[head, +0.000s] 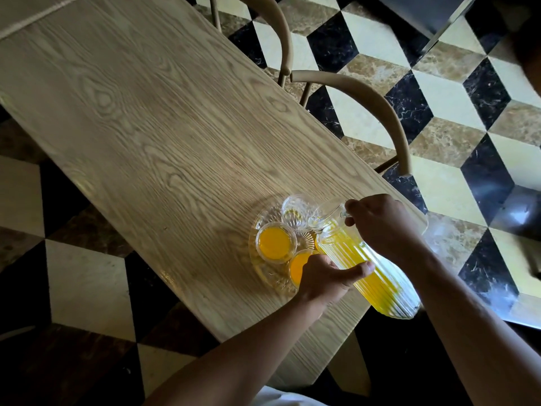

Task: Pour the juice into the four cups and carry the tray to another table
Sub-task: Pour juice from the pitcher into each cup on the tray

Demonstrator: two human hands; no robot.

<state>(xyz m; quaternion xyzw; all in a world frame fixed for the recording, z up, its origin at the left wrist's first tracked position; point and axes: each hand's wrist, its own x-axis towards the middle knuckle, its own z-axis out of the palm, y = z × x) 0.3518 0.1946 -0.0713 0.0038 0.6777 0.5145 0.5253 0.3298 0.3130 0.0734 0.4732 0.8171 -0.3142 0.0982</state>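
So over on the left there's just the long wooden table, light oak-looking grain, running diagonally across the shot over a checkered marble floor. Toward its near end sits a round cut-glass tray with the cups on it. The leftmost cup is filled with orange juice, and a second full cup sits just beside it, partly hidden behind the left hand. That hand is wrapped around the lower body of the ribbed glass pitcher, thumb stretched across the front of it. Behind those, a clear cup at the far side of the tray looks nearly empty (maybe a bit of yellow at the bottom, hard to say). The pitcher is tilted with its spout right at that cup's rim, still about half full of juice. The right hand grips the pitcher's handle up top, fingers curled around it. On the far side of the table, two curved chair backs are tucked in.
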